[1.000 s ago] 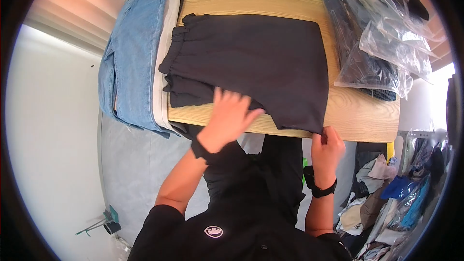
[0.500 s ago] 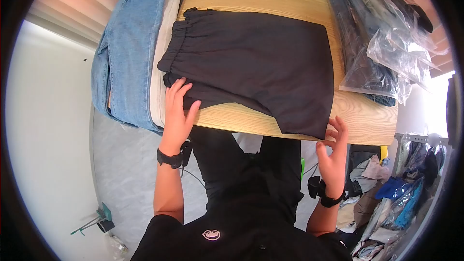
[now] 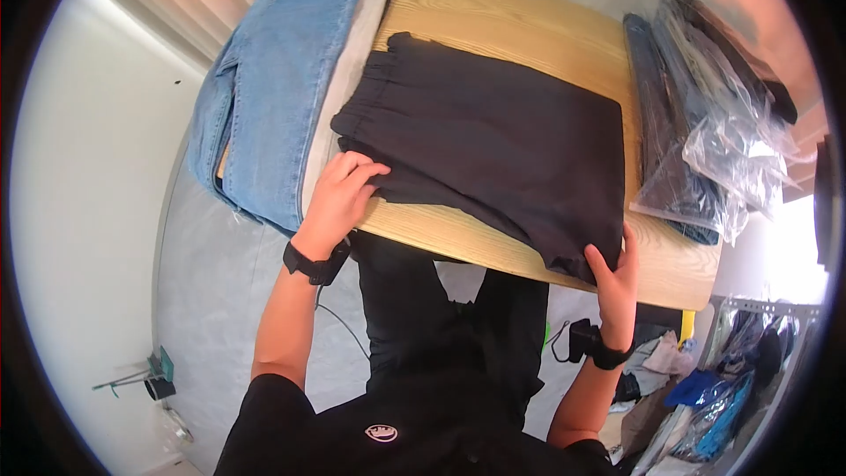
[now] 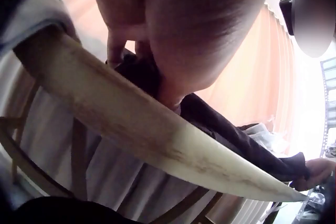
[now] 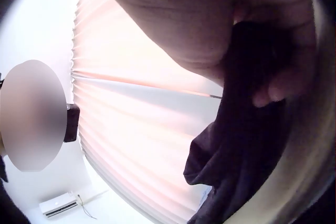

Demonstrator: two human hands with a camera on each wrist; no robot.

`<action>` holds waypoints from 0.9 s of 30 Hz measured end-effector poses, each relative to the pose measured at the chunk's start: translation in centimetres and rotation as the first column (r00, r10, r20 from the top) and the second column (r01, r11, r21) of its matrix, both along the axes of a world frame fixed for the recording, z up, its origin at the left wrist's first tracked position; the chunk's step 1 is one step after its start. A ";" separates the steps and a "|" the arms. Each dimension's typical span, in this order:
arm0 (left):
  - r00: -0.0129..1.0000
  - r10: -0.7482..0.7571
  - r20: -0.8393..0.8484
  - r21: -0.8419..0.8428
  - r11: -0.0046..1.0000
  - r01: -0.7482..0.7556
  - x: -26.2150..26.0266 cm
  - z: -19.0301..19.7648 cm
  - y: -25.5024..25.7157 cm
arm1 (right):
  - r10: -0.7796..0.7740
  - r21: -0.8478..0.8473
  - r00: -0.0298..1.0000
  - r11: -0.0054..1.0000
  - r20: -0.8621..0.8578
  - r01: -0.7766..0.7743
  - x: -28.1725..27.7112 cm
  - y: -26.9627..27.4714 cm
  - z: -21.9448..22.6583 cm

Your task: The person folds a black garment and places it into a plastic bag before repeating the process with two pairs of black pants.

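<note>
Black trousers (image 3: 493,141) with a gathered elastic waistband lie folded across the wooden table (image 3: 493,9), waistband to the left. My left hand (image 3: 335,198) pinches the near edge of the cloth just below the waistband. In the left wrist view, dark fabric (image 4: 231,134) shows between thumb and fingers, above the table's edge. At the near right corner of the trousers my right hand (image 3: 617,278) grips the cloth, thumb on top. The right wrist view shows fingertips (image 5: 275,91) curled round the bunched dark fabric (image 5: 241,134).
Folded light blue jeans (image 3: 282,62) lie over a pale garment (image 3: 352,53) on the table's left side. Clothes in clear plastic bags (image 3: 714,132) are stacked at the right. More garments (image 3: 705,397) sit on a rack at the lower right.
My left hand moved left from the middle of the near edge to the waistband end and took hold there. My right hand let go of the corner, opened, then gripped it again.
</note>
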State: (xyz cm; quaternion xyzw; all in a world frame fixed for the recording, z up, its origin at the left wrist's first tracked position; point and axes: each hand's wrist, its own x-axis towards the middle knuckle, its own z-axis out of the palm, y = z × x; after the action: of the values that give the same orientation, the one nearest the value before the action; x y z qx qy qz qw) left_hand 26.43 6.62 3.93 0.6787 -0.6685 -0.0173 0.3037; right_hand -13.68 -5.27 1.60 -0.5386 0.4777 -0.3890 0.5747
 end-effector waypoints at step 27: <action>0.947 -0.191 -0.258 -0.103 0.980 0.169 -8.0 1.4 -0.9 | -0.279 0.449 0.403 0.787 0.871 -0.424 1.1 -1.9 -2.8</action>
State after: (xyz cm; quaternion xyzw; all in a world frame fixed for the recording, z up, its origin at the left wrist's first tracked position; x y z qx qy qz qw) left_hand 18.38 5.76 5.33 0.5936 -0.6808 -0.1095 0.4149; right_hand -12.62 -7.21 -1.22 -0.0412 0.1569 -0.4125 0.8964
